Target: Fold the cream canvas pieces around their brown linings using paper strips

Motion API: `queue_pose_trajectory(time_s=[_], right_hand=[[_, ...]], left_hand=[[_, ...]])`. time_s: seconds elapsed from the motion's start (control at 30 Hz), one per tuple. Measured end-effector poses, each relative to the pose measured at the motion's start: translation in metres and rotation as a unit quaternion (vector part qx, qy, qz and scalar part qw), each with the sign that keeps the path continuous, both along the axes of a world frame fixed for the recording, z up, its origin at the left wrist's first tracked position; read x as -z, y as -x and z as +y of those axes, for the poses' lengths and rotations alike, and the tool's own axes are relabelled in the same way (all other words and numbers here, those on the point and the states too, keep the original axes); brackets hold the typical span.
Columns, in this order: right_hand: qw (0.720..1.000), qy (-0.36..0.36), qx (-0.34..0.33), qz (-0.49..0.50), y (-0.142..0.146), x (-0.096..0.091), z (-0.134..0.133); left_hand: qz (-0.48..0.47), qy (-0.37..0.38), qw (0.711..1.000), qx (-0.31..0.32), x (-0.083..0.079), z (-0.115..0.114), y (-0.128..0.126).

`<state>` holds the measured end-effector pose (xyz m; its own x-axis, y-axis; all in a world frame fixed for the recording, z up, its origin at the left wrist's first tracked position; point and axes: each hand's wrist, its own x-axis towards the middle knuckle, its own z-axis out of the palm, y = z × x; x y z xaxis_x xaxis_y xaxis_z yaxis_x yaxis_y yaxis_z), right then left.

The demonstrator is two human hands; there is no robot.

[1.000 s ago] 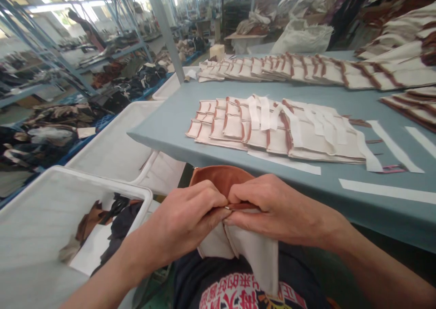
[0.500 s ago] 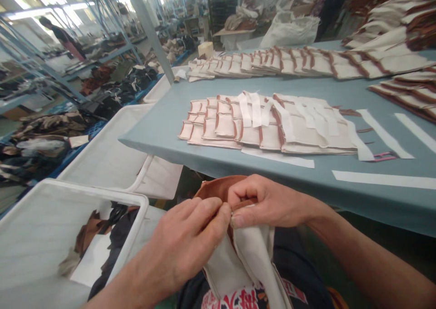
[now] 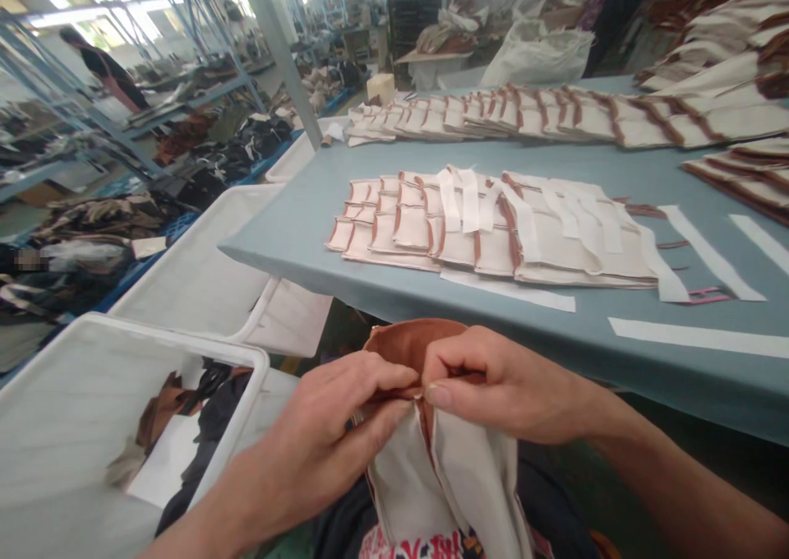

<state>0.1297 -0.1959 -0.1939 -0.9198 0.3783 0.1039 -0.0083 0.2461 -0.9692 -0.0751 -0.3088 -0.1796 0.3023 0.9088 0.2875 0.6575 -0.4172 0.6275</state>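
Over my lap I hold a cream canvas piece (image 3: 431,477) with a rust-brown trimmed top (image 3: 403,344). My left hand (image 3: 320,436) pinches its brown edge from the left, fingers closed. My right hand (image 3: 493,382) pinches the same edge from the right, thumb against forefinger. The two hands touch at the fingertips. The cream cloth hangs down below them in folds.
A blue-grey table (image 3: 296,230) ahead carries overlapping rows of cream pieces with brown trim (image 3: 493,230), white strips (image 3: 703,337) and further stacks (image 3: 530,115). White bins stand at my left, the near bin (image 3: 74,394) holding dark scraps. A person (image 3: 102,70) stands by far shelving.
My hands have shifted their pinch slightly along the brown edge, and the cream cloth has opened and dropped lower. The view has drifted a little.
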Motion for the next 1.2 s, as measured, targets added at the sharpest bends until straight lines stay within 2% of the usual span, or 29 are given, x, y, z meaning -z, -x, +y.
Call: queue_pose_trajectory(time_s=[0.07, 0.17, 0.23, 0.37, 0.47, 0.57, 0.63, 0.7, 0.8, 0.9, 1.03, 1.1, 1.2], right_hand=[[0.995, -0.100, 0.015, -0.001, -0.001, -0.005, -0.003], [0.972, -0.231, 0.037, 0.008, 0.000, -0.006, -0.006], [0.959, -0.281, 0.042, 0.008, 0.001, -0.005, -0.007], [0.943, -0.331, 0.045, 0.010, 0.003, -0.004, -0.008], [0.940, -0.339, 0.041, 0.019, 0.004, -0.004, -0.007], [0.941, -0.331, 0.046, 0.049, 0.007, -0.006, -0.005], [0.949, -0.303, 0.046, 0.071, 0.009, -0.007, -0.004], [0.960, -0.268, 0.040, 0.076, 0.010, -0.008, -0.002], [0.968, -0.246, 0.041, 0.031, 0.007, -0.007, 0.003], [0.968, -0.245, 0.040, -0.025, 0.002, -0.002, 0.009], [0.962, -0.263, 0.046, -0.047, -0.001, 0.005, 0.012], [0.962, -0.264, 0.050, -0.045, -0.001, 0.004, 0.011], [0.969, -0.240, 0.053, -0.024, 0.000, -0.003, 0.009]], left_hand=[[0.003, 0.068, 0.998, -0.004, -0.010, 0.003, 0.006], [0.004, 0.146, 0.988, 0.039, -0.020, 0.010, 0.011], [0.026, 0.152, 0.986, 0.061, -0.023, 0.015, 0.011], [0.053, 0.119, 0.989, 0.070, -0.021, 0.025, 0.009], [-0.001, 0.146, 0.984, 0.103, -0.017, 0.032, 0.011], [-0.121, 0.209, 0.962, 0.126, -0.013, 0.036, 0.013], [-0.192, 0.249, 0.941, 0.122, -0.012, 0.035, 0.012], [-0.221, 0.261, 0.933, 0.116, -0.014, 0.031, 0.009], [-0.179, 0.216, 0.955, 0.097, -0.017, 0.017, 0.009], [-0.057, 0.129, 0.988, 0.063, -0.017, 0.004, 0.014], [0.105, 0.022, 0.994, 0.026, -0.011, -0.003, 0.030], [0.132, 0.008, 0.991, 0.010, -0.006, -0.002, 0.038], [0.096, 0.035, 0.995, 0.004, 0.004, 0.003, 0.049]])
